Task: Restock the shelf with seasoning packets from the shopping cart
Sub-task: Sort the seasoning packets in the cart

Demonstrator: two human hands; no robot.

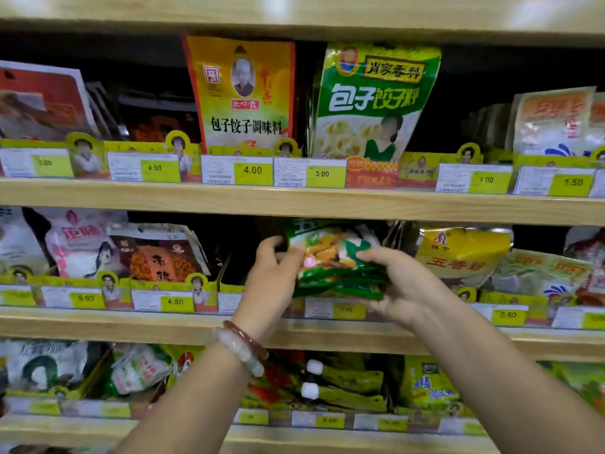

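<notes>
Seasoning packets (337, 260), green, glossy, stacked, fingers of left hand (273, 273) and right hand (397, 285) grasping them

yellow pkt (240, 93) "包子饺子调味料", tag (252, 170) "4.00", green pkt (373, 99) "包子饺子料"

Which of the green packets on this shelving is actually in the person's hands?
The green packets at the middle shelf, gripped by left hand and right hand. The big green bag stands untouched on the shelf above.

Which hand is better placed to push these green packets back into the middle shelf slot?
Probably the right hand: it grips the green packets from below and beside, carrying the stack. The left hand only holds their left edge, steadying them.
</notes>
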